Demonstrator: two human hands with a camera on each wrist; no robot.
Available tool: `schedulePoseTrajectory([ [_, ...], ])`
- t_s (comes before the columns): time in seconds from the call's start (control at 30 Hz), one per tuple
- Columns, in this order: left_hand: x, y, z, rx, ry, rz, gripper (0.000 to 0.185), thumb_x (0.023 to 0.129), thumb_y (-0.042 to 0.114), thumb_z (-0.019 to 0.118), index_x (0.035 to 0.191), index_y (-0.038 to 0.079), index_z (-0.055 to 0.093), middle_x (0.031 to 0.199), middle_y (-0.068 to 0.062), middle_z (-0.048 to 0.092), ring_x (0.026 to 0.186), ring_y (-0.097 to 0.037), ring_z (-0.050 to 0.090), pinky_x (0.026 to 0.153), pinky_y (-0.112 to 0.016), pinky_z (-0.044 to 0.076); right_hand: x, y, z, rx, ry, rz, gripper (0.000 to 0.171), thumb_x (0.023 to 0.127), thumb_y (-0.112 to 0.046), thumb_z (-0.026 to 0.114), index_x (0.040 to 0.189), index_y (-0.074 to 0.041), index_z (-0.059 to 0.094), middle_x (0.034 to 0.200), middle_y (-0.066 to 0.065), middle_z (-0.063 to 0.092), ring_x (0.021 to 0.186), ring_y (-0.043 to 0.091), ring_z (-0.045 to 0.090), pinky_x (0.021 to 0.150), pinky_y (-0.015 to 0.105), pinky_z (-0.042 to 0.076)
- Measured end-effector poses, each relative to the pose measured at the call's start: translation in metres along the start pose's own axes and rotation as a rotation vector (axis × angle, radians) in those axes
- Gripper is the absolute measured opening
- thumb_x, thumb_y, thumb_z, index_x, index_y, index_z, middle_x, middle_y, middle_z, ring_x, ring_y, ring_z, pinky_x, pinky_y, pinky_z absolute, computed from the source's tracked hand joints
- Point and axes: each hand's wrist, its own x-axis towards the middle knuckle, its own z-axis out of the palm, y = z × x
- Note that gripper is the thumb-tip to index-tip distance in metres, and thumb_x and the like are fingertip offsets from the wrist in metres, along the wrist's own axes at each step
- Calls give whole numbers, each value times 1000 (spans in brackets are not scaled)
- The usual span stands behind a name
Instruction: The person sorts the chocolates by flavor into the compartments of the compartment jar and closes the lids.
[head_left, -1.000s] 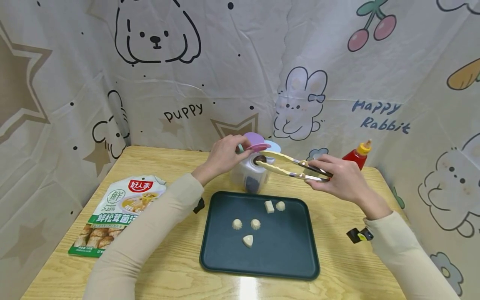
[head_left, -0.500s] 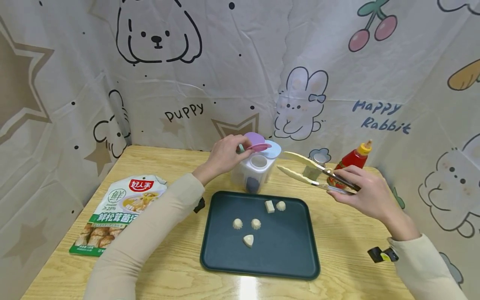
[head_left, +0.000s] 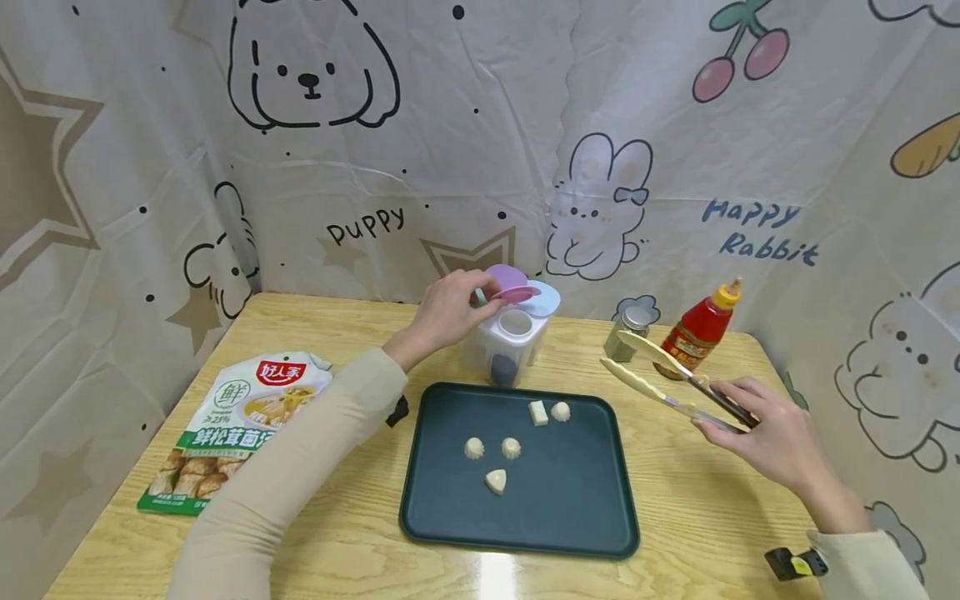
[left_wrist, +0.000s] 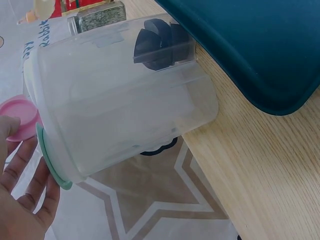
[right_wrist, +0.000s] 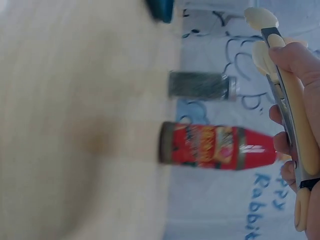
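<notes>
My left hand (head_left: 455, 310) pinches the raised pink lid (left_wrist: 21, 116) of a clear plastic container (head_left: 517, 350) behind the tray. A round opening (head_left: 516, 322) shows below that lid. Dark pieces (left_wrist: 159, 44) lie at the bottom of one compartment. My right hand (head_left: 772, 425) grips yellow-tipped tongs (head_left: 686, 375) over the right side of the table. Their tips stand apart with nothing between them. On the dark green tray (head_left: 570, 517) lie several small cream-white pieces, among them a wedge-shaped one (head_left: 496, 481) and a block (head_left: 538, 413).
A red sauce bottle (head_left: 693, 333) and a small glass shaker (head_left: 626, 333) stand at the back right, close behind the tongs. A flat seasoning packet (head_left: 236, 433) lies at the left. Printed cloth (head_left: 450, 150) hangs behind the table.
The round dark brown piece held in the tongs at the container's opening is no longer between them. My right hand has drawn the tongs right and towards me. My left hand stays at the lid.
</notes>
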Motion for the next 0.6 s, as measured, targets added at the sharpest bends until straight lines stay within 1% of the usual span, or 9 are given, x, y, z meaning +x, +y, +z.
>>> schedulePoseTrajectory([
  [0.1,0,0,0,-1,5,0,17,100,31,74,111,18,75,102,-2,75,96,-22,64,82,-37,52,-12,5,3,-4,-19,54,56,62,-17,97,113,-5,78,101,7,76,75,-1,55,57,17,39],
  [0.23,-1,1,0,-2,9,-2,17,100,31,75,110,17,74,101,-3,75,96,-22,64,81,-36,51,-24,13,8,-26,-43,81,58,63,-22,97,115,-5,77,97,7,74,66,-4,45,51,20,33],
  [0.33,-1,1,0,3,10,-3,17,100,31,74,111,18,74,101,-2,75,96,-22,64,81,-36,52,-32,19,12,-45,-74,103,62,63,-25,97,117,-4,75,98,7,72,64,-4,37,49,21,29],
  [0.47,-1,0,0,9,13,-1,18,100,31,74,112,17,75,102,-2,75,96,-22,63,81,-37,52,-40,25,16,-49,-148,167,67,65,-29,97,122,-3,73,100,9,69,67,1,38,54,22,30],
  [0.6,0,0,1,6,9,2,18,100,30,74,112,17,75,102,-3,75,97,-23,64,81,-37,52,-47,28,19,-41,-210,215,72,67,-33,98,126,-1,70,102,9,67,73,6,42,58,23,32],
])
